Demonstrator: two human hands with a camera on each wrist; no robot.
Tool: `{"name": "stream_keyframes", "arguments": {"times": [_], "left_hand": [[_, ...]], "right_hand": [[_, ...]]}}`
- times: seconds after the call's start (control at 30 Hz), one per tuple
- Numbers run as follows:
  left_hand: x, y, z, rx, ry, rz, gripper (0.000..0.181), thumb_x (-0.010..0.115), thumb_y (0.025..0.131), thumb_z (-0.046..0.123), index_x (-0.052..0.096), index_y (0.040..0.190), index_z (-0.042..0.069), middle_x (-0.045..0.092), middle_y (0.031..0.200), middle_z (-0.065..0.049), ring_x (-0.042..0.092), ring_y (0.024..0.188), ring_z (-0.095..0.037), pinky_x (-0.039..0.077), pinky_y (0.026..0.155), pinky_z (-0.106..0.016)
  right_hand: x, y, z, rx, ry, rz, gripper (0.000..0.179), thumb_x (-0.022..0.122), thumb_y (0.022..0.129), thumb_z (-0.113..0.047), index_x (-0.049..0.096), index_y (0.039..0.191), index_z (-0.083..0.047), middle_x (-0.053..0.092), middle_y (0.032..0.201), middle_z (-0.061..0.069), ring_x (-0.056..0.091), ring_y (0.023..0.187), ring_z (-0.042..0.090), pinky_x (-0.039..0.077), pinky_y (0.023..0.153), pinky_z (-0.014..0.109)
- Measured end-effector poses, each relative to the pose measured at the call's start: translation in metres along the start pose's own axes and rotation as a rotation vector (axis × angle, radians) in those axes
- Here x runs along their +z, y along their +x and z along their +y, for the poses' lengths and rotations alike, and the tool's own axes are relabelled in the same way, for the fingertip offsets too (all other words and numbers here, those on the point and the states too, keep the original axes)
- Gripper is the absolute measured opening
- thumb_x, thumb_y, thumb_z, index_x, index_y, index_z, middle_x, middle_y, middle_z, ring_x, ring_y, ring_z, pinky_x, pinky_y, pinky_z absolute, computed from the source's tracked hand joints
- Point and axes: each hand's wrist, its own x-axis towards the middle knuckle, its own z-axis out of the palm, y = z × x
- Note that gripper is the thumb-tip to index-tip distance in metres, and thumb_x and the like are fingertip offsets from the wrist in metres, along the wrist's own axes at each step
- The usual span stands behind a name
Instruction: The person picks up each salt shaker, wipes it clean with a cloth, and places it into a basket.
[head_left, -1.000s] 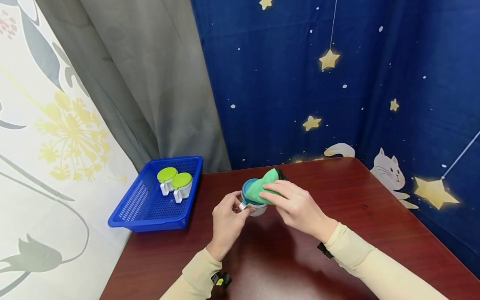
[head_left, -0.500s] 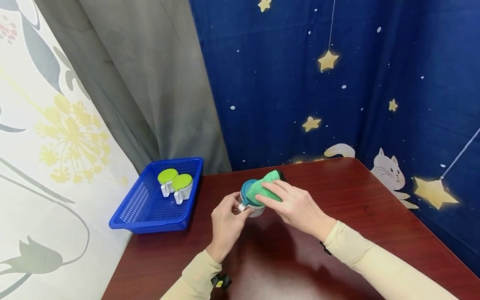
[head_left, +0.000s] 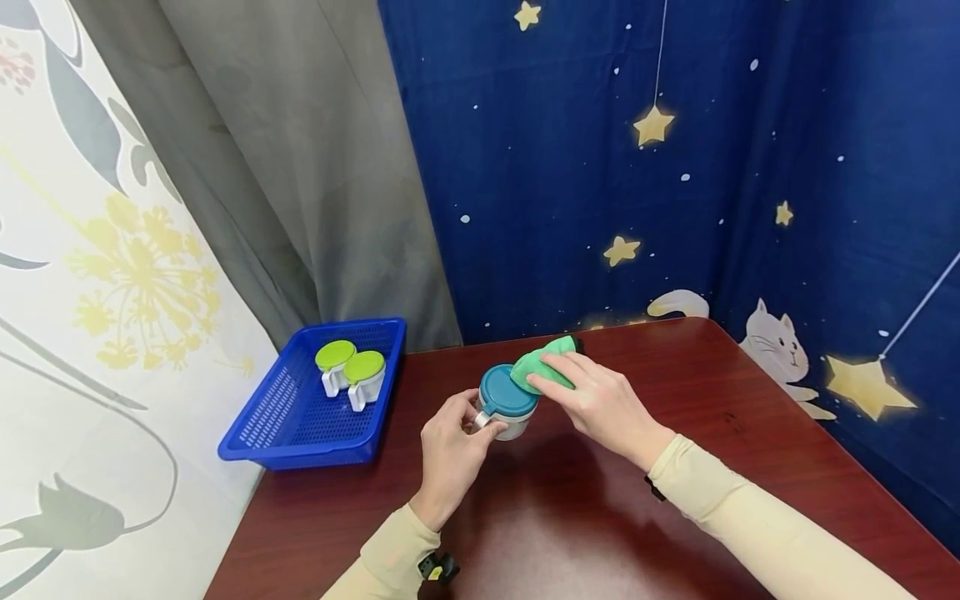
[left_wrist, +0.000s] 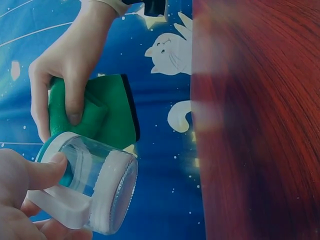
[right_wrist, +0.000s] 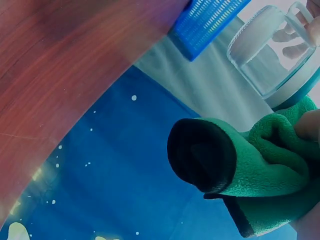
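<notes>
My left hand (head_left: 453, 454) grips a clear seasoning jar (left_wrist: 90, 170) by its white handle, with thumb and fingers around it. The jar has a teal lid (head_left: 506, 390) and a white powder-like layer towards its base; it is held up above the table. My right hand (head_left: 600, 400) pinches a bunched green cloth (head_left: 542, 367) with a black edge. That cloth touches the right side of the lid. In the right wrist view the folded cloth (right_wrist: 265, 160) hangs just below the jar (right_wrist: 275, 55).
At the left of the dark red table (head_left: 600, 517) stands a blue perforated basket (head_left: 315, 457). Two similar white-handled jars with lime-green lids (head_left: 365, 367) stand in it. A grey curtain (head_left: 322, 167) and a blue starry curtain (head_left: 555, 167) hang behind the table.
The right hand has moved the cloth across the lid, up and to the right, so more of the teal top shows. The left hand keeps its grip, nearly still.
</notes>
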Motion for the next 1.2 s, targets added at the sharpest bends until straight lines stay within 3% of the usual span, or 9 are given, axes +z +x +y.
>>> {"name": "stream_keyframes", "arguments": {"times": [0.23, 0.53, 0.7, 0.83, 1.07, 1.2], "left_hand": [[0.0, 0.001, 0.0, 0.009, 0.005, 0.012, 0.034, 0.092, 0.073, 0.02, 0.06, 0.081, 0.013, 0.069, 0.113, -0.001, 0.066, 0.091, -0.011, 0.057, 0.068, -0.026], [0.005, 0.001, -0.002, 0.051, 0.054, 0.031, 0.036, 0.092, 0.072, 0.013, 0.055, 0.076, 0.015, 0.07, 0.113, -0.003, 0.066, 0.08, -0.011, 0.056, 0.064, -0.027], [0.005, 0.0, -0.001, 0.061, 0.055, 0.032, 0.037, 0.092, 0.071, 0.013, 0.055, 0.076, 0.014, 0.07, 0.113, -0.003, 0.065, 0.079, -0.011, 0.056, 0.063, -0.028], [0.004, 0.001, 0.001, 0.046, 0.047, 0.019, 0.038, 0.092, 0.072, 0.013, 0.055, 0.078, 0.015, 0.069, 0.116, -0.003, 0.068, 0.088, -0.013, 0.057, 0.066, -0.026], [0.001, -0.003, 0.003, 0.045, 0.039, 0.012, 0.036, 0.093, 0.072, 0.016, 0.059, 0.083, 0.014, 0.068, 0.116, -0.004, 0.069, 0.093, -0.017, 0.058, 0.068, -0.026], [0.001, -0.006, 0.003, 0.036, 0.04, 0.005, 0.035, 0.093, 0.073, 0.019, 0.061, 0.085, 0.013, 0.068, 0.115, -0.003, 0.068, 0.094, -0.015, 0.058, 0.069, -0.025]], "right_hand": [[0.0, 0.006, -0.007, -0.04, 0.015, 0.019, 0.056, 0.079, 0.081, -0.003, 0.067, 0.133, -0.018, 0.06, 0.136, 0.011, 0.058, 0.12, 0.031, 0.057, 0.085, 0.046], [-0.005, 0.02, -0.039, -0.174, 0.006, 0.058, 0.06, 0.083, 0.077, -0.005, 0.067, 0.133, -0.019, 0.061, 0.137, 0.008, 0.061, 0.119, 0.035, 0.055, 0.089, 0.046], [-0.007, 0.02, -0.041, -0.168, 0.003, 0.06, 0.058, 0.082, 0.078, -0.005, 0.068, 0.132, -0.021, 0.061, 0.137, 0.007, 0.061, 0.119, 0.035, 0.056, 0.087, 0.047], [-0.007, 0.019, -0.033, -0.169, -0.015, 0.047, 0.055, 0.081, 0.079, -0.005, 0.069, 0.13, -0.02, 0.062, 0.136, 0.008, 0.061, 0.119, 0.035, 0.056, 0.087, 0.047], [-0.001, 0.015, -0.009, -0.042, -0.03, -0.003, 0.053, 0.08, 0.078, -0.003, 0.07, 0.127, -0.02, 0.063, 0.133, 0.007, 0.06, 0.119, 0.033, 0.057, 0.084, 0.047], [0.001, 0.012, -0.005, -0.035, -0.032, -0.029, 0.053, 0.081, 0.079, -0.007, 0.069, 0.129, -0.021, 0.062, 0.133, 0.007, 0.059, 0.12, 0.033, 0.057, 0.084, 0.046]]}}
